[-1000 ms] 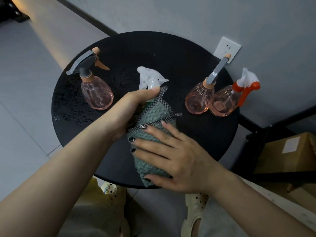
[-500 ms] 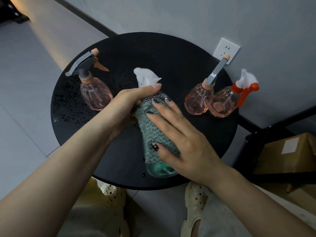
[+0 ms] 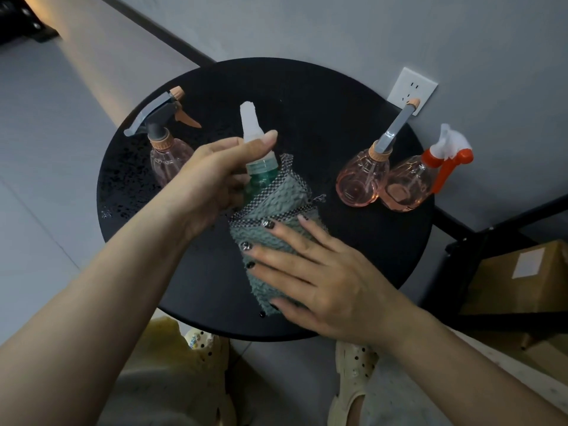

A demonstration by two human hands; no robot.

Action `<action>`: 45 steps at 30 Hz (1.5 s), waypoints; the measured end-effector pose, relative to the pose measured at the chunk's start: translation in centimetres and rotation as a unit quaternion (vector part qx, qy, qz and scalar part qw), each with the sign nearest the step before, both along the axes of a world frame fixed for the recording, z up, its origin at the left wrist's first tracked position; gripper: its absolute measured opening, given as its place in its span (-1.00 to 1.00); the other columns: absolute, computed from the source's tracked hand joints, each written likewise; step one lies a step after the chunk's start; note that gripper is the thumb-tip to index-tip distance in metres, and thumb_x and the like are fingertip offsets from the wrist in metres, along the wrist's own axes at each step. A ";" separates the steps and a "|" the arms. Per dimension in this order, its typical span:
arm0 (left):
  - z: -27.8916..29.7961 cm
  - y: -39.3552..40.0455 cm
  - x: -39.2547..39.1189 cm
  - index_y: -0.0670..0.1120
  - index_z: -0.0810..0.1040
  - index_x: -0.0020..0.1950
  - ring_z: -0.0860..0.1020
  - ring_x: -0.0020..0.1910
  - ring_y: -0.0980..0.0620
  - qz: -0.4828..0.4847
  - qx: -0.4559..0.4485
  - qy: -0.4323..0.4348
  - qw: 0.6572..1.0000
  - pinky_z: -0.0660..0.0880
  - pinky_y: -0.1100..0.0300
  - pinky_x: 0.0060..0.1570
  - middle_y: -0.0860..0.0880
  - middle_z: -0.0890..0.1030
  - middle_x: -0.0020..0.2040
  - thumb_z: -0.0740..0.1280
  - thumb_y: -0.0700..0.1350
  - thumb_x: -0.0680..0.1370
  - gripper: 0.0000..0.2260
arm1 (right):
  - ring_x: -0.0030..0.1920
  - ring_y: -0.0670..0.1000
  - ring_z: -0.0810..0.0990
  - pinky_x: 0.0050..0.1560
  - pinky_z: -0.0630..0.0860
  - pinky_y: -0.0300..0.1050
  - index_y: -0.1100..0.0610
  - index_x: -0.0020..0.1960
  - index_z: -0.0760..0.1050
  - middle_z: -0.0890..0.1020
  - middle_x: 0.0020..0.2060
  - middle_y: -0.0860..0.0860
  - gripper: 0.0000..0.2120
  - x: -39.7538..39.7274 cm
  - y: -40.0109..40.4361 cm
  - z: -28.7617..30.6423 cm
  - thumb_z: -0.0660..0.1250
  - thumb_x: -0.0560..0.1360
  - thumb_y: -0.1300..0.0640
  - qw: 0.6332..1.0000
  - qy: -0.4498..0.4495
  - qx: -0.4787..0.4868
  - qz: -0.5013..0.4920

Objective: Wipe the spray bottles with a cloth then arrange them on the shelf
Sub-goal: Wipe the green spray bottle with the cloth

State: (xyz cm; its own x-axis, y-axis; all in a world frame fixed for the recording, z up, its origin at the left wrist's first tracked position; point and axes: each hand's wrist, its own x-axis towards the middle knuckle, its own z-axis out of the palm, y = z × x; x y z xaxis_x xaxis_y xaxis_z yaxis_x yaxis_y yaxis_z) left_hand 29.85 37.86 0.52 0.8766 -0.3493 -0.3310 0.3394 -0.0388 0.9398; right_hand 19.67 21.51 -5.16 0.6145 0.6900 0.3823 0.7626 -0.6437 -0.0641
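My left hand (image 3: 212,179) grips the neck of a green spray bottle (image 3: 261,176) with a white trigger head, held tilted over the round black table (image 3: 307,118). A grey-green cloth (image 3: 276,210) wraps the bottle's body. My right hand (image 3: 313,272) is wrapped around the cloth, thumb under it and fingers over it, covering the lower half of the bottle. A pink bottle with a grey and orange head (image 3: 166,155) stands at the left, partly behind my left hand. Two more pink bottles stand at the right, one with a grey head (image 3: 362,176), one with a white and orange head (image 3: 412,186).
Water droplets speckle the table's left side. A black metal shelf frame (image 3: 479,241) stands to the right with a cardboard box (image 3: 522,278) on it. A white wall socket (image 3: 412,87) sits behind the table. My feet in pale clogs show below the table edge.
My right hand slid the cloth from the bottle's upper part down to its lower body, uncovering the green neck. The white spray head now points further away from me.
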 end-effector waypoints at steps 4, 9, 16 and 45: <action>0.0 0.1 0.0 -0.03 0.52 -0.21 0.34 -0.49 0.16 -0.007 0.015 -0.008 1.000 0.27 0.37 -0.51 0.06 0.49 -0.39 0.42 0.09 0.32 -0.77 | 0.44 0.09 0.26 0.44 0.21 0.04 0.16 0.32 0.46 0.41 0.38 0.07 -0.60 0.5 -0.8 0.3 0.29 0.55 0.01 0.999 0.021 0.032 -0.016; -0.4 -0.1 0.1 -0.05 0.61 -0.20 0.55 -0.32 0.09 -0.027 0.033 -0.026 0.999 0.49 0.32 -0.37 0.00 0.61 -0.28 0.44 0.13 0.33 -0.75 | 0.52 -0.02 0.06 0.36 0.28 -0.14 0.05 0.48 0.18 0.15 0.49 -0.04 -0.48 0.8 -0.7 0.5 0.18 0.58 -0.06 0.969 0.137 0.163 -0.128; -0.4 -1.0 0.3 -0.02 0.65 -0.16 0.56 -0.11 -0.08 -0.038 0.036 -0.042 0.998 0.55 -0.02 0.03 -0.06 0.64 -0.14 0.41 0.16 0.34 -0.73 | 0.50 -0.21 -0.01 0.33 0.23 -0.37 -0.09 0.53 -0.08 -0.06 0.53 -0.14 -0.36 0.7 -1.2 0.8 0.13 0.56 -0.15 0.944 0.214 0.198 -0.153; -2.1 -7.1 1.2 -0.17 0.57 -0.04 0.56 -0.35 0.09 -0.013 0.021 -0.063 0.998 0.53 0.16 -0.23 0.05 0.60 -0.39 0.25 -0.06 0.59 -0.80 | 0.26 -0.35 0.30 0.17 0.21 -0.61 -0.11 0.48 0.11 0.33 0.32 -0.23 -0.50 -0.8 -6.0 -0.1 0.17 0.60 0.13 0.829 0.349 0.323 -0.295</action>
